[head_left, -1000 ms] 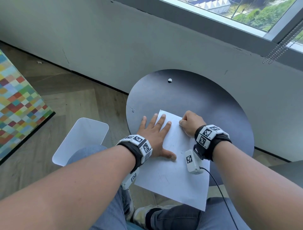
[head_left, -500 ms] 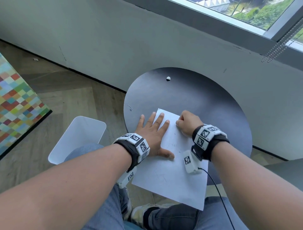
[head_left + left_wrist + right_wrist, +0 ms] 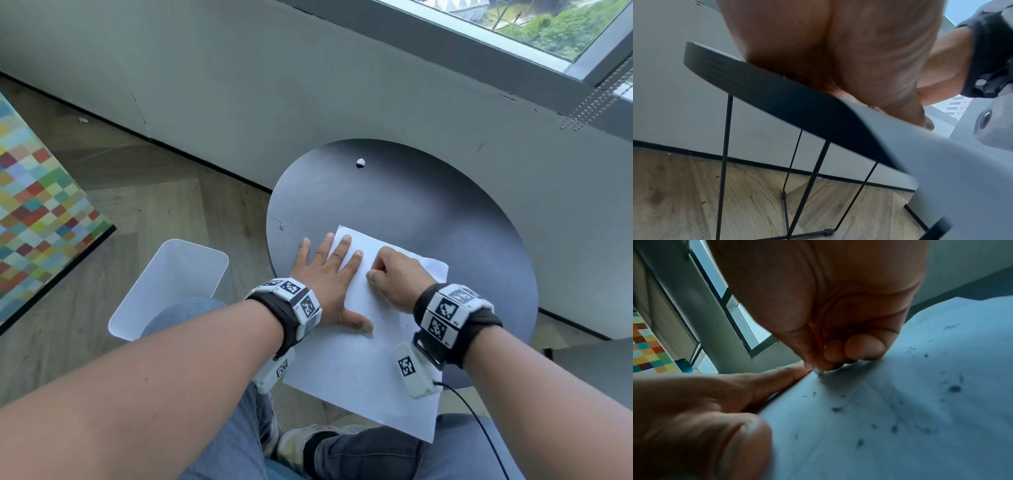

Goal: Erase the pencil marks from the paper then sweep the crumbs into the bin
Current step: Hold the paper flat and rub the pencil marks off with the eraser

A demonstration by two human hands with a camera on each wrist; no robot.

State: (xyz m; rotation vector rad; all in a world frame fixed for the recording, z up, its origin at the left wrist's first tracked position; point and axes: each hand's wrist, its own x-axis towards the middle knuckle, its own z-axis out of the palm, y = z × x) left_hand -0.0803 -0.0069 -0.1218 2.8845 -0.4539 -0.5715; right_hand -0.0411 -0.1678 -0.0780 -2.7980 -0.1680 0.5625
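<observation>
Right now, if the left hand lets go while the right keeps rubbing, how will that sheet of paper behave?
The paper is probably floppy: its near part hangs past the table edge and bends in the left wrist view. It likely slides or buckles easily, since the left hand presses it flat beside the right hand. Crumbs would likely scatter.

grey wall (image 3: 308, 85) under a sunlit window (image 3: 534, 24); herringbone wood floor (image 3: 137, 205); round black table (image 3: 428, 205).

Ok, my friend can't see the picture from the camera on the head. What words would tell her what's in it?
A left hand presses flat on white paper on a round black table, while the right hand, curled in a fist, rubs the sheet. A white bin stands on the floor left of the table.
</observation>
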